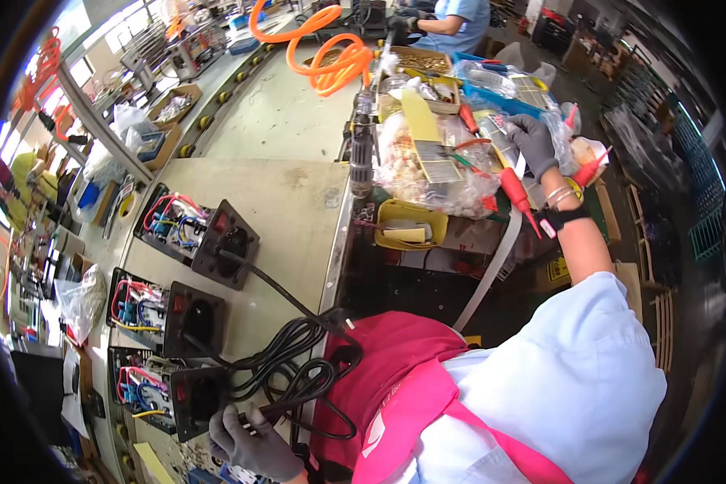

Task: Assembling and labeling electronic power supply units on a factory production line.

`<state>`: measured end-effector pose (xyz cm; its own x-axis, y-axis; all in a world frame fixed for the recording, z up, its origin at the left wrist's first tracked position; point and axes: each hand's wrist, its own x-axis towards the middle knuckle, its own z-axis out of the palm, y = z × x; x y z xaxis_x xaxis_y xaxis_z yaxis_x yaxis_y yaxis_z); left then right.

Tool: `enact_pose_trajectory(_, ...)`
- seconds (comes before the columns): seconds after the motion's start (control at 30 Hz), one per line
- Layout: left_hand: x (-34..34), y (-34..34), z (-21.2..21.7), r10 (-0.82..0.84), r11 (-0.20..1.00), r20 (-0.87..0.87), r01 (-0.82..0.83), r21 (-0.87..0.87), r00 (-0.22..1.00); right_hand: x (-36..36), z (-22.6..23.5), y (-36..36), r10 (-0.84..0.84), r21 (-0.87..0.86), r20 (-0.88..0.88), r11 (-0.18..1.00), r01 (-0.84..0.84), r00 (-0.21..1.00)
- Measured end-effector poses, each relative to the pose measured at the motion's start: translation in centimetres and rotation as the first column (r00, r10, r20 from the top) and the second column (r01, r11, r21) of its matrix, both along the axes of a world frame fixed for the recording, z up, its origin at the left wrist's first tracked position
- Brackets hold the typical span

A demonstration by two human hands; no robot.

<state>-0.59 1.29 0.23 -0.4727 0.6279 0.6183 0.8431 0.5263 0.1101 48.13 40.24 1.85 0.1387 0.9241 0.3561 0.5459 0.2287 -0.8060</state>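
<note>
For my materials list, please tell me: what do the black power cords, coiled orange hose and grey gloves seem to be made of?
Black power cords: probably rubber or PVC, low sheen, bending in smooth loops.
Coiled orange hose: likely plastic, smooth and bright, in open loops.
Grey gloves: perhaps knit fabric, matte, following the fingers closely; coating unclear.

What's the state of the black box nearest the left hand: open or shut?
Open: the box has no cover over its wires; blue and yellow ones show from above.
</note>
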Motion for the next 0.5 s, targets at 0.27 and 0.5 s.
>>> enact_pose_trajectory(0.27, 1.1, 0.4, 1.5, 0.011, 1.0, 0.03, -0.01, -0.023, 0.999, 7.1, -3.2, 4.2, -0.209, -0.075, 0.459, 0.959, 0.273, 0.863)
enact_pose_trajectory(0.5, 1.0, 0.7, 0.8, -0.017, 0.999, 0.067, 0.014, 0.045, 0.998, 2.5, -1.2, 0.3, 0.172, -0.475, 0.705, 0.835, 0.278, 0.688)
